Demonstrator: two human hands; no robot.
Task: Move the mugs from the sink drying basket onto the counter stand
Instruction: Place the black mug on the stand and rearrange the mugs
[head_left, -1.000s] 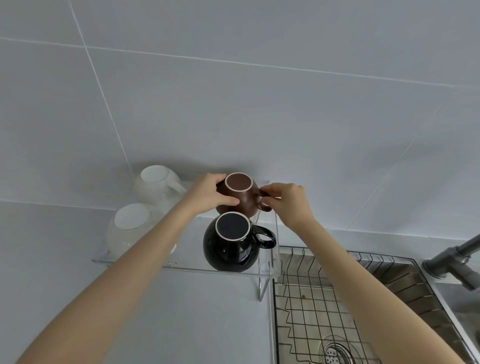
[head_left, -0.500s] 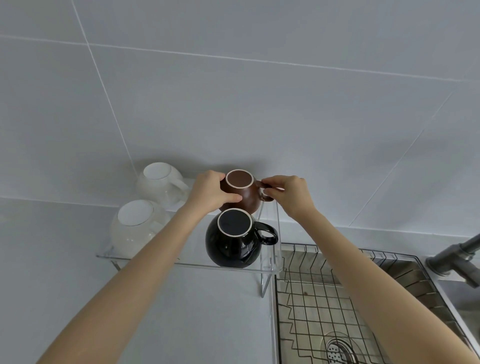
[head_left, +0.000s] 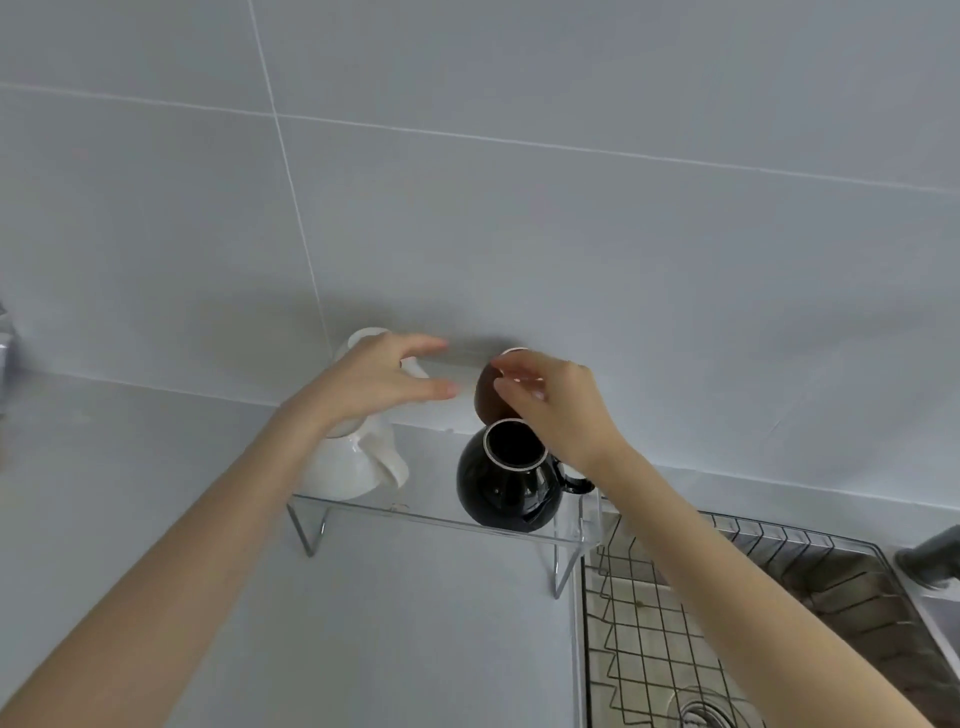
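Observation:
A brown mug (head_left: 485, 402) stands upside down at the back right of the clear counter stand (head_left: 431, 514), against the wall. My left hand (head_left: 384, 382) hovers just left of it, fingers spread, holding nothing. My right hand (head_left: 553, 408) is in front of the brown mug and hides its right side and handle; its fingers are loosely parted. A black mug (head_left: 509, 483) sits upside down in front of the brown one. Two white mugs are on the stand's left: one (head_left: 348, 467) in front, one (head_left: 363, 338) mostly hidden behind my left hand.
The wire drying basket (head_left: 675, 597) lies in the sink at the lower right, with no mug visible in it and the drain showing below. A dark faucet (head_left: 930, 561) sticks in from the right edge. Grey tiled wall rises directly behind the stand.
My left hand has let go of the brown mug and drawn back to the left. My right hand has left the handle and slid in front of the mug. The view shifted left.

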